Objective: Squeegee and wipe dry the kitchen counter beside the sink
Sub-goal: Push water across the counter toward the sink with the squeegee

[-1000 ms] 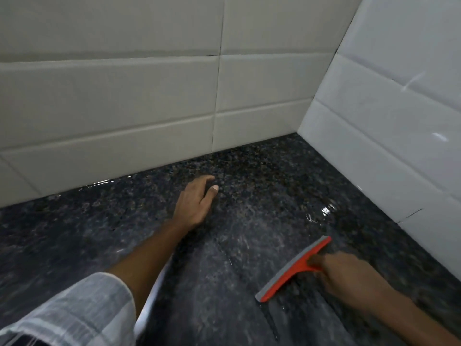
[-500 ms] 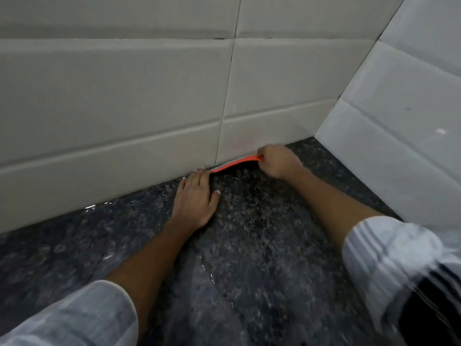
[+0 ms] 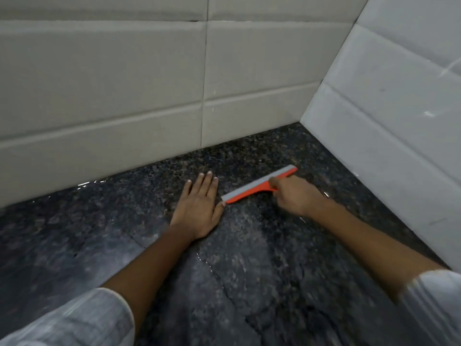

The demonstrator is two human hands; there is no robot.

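Note:
A dark speckled granite counter (image 3: 249, 270) fills the lower view, wet with thin water lines across its middle. My right hand (image 3: 296, 196) grips the handle of an orange squeegee (image 3: 259, 184) with a grey rubber blade, which lies on the counter a short way out from the back wall. My left hand (image 3: 199, 208) rests flat on the counter, fingers spread, its thumb tip almost touching the blade's left end.
Cream tiled wall (image 3: 124, 96) runs along the back; a white tiled wall (image 3: 399, 121) closes the right side, forming a corner. Water pools glint at the back wall's foot on the left (image 3: 87, 183). Striped sleeves cover both upper arms.
The squeegee went from the front right up to the back wall, and has now been pulled back toward me off the wall. My left hand has stayed planted.

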